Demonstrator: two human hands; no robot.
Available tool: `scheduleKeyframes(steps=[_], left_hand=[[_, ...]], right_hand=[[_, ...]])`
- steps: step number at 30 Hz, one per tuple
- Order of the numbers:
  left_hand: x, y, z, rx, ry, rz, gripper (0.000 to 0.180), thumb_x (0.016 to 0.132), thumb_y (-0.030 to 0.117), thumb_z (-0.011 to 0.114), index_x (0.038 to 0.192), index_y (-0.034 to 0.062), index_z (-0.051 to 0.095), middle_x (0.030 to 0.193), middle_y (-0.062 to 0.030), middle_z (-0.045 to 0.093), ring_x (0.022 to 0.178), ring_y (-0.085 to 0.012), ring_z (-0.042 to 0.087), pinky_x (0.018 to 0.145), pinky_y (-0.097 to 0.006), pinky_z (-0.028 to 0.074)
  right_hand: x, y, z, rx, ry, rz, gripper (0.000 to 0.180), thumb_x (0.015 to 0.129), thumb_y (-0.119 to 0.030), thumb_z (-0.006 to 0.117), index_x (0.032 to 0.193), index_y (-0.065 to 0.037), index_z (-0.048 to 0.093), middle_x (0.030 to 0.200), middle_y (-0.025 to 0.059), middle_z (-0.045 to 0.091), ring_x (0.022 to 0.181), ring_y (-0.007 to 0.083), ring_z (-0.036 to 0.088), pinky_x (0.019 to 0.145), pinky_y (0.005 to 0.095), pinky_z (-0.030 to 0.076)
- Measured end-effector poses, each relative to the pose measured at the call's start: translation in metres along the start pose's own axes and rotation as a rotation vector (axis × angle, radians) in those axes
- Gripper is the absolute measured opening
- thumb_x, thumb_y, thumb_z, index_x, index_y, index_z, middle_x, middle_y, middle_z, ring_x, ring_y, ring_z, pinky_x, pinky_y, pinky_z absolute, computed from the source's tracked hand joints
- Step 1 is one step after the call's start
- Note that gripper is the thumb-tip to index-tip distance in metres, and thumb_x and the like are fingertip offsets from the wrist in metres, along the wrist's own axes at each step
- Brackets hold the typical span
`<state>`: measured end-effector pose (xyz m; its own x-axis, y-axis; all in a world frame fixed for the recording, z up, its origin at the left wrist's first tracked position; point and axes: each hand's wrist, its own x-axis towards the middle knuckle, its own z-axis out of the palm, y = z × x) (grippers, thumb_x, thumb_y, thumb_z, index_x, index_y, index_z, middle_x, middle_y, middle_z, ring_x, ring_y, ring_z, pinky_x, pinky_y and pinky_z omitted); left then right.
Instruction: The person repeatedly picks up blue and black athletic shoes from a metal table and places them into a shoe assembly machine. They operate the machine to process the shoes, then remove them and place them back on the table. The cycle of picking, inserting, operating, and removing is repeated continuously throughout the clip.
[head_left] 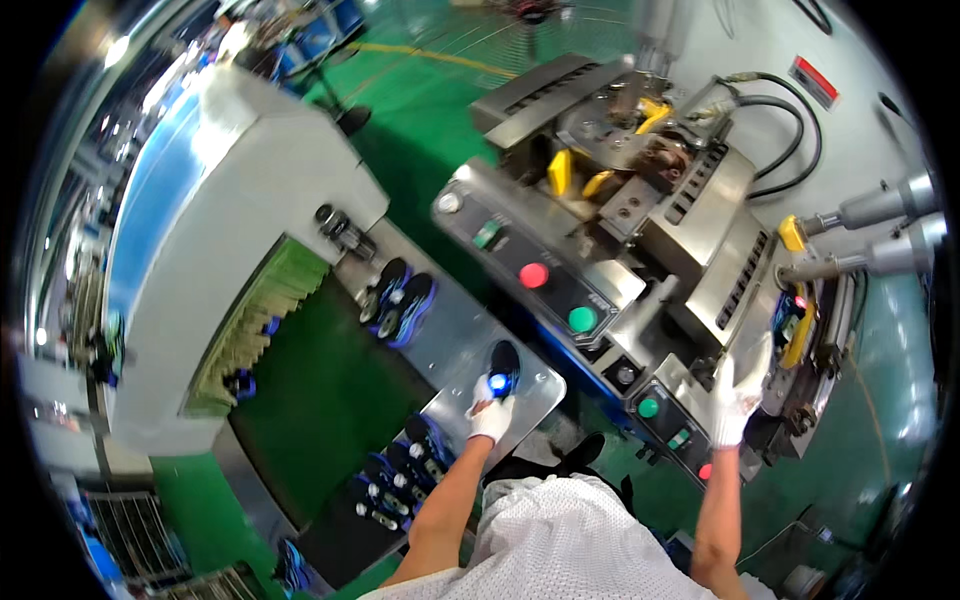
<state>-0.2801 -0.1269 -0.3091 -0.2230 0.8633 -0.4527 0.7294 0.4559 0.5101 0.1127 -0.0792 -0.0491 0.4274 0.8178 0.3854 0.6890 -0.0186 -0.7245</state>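
My left hand [490, 410], in a white glove with bare fingertips, is closed on the near end of a dark shoe [505, 358]. A bright blue spot shows on that shoe, which is at the end of the metal ledge. My right hand [738, 398], also gloved, reaches to the machine [700, 240] at the right with fingers stretched and thumb apart. It is beside a steel cover; whether it touches it I cannot tell. Beyond its fingers, a blue and dark shoe [787, 318] sits in the machine's right station, partly hidden by the clamp parts.
A pair of dark blue-edged shoes [400, 303] stands farther along the metal ledge [465, 340]. Several more shoes [400, 480] ride the green conveyor's near end, left of my forearm. A grey tunnel housing [270, 170] with a fringe curtain spans the belt. Red and green buttons [533, 275] line the machine front.
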Motion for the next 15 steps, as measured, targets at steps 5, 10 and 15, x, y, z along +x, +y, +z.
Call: scheduleKeyframes(steps=[5, 10, 15], left_hand=[[-0.013, 0.003, -0.019, -0.245, 0.069, 0.133, 0.090, 0.079, 0.038, 0.082, 0.150, 0.0054, 0.038, 0.141, -0.0268, 0.053, 0.132, -0.0431, 0.053, 0.109, -0.051, 0.043], [0.023, -0.026, -0.156, -0.308, 0.144, 0.387, 0.081, 0.081, 0.031, 0.083, 0.147, -0.0004, 0.048, 0.146, -0.0240, 0.054, 0.136, -0.0383, 0.052, 0.115, -0.044, 0.041], [0.123, -0.062, -0.258, -0.308, 0.386, 0.428, 0.072, 0.084, 0.020, 0.080, 0.145, -0.0011, 0.048, 0.146, -0.0243, 0.054, 0.134, -0.0393, 0.054, 0.113, -0.046, 0.042]], right_hand=[[-0.146, 0.046, 0.096, -0.865, -0.549, -0.186, 0.107, 0.077, -0.022, 0.083, 0.158, 0.009, 0.021, 0.166, 0.0325, 0.017, 0.155, 0.0499, 0.015, 0.128, 0.0524, 0.013], [-0.130, -0.007, 0.113, -0.825, -0.565, 0.045, 0.112, 0.073, -0.028, 0.086, 0.158, 0.006, 0.024, 0.165, 0.0312, 0.019, 0.154, 0.0469, 0.019, 0.127, 0.0511, 0.017], [-0.209, -0.064, 0.209, -0.118, -0.848, 0.370, 0.110, 0.081, -0.044, 0.081, 0.158, 0.009, 0.022, 0.154, 0.0318, 0.042, 0.143, 0.0419, 0.043, 0.119, 0.0412, 0.036]])
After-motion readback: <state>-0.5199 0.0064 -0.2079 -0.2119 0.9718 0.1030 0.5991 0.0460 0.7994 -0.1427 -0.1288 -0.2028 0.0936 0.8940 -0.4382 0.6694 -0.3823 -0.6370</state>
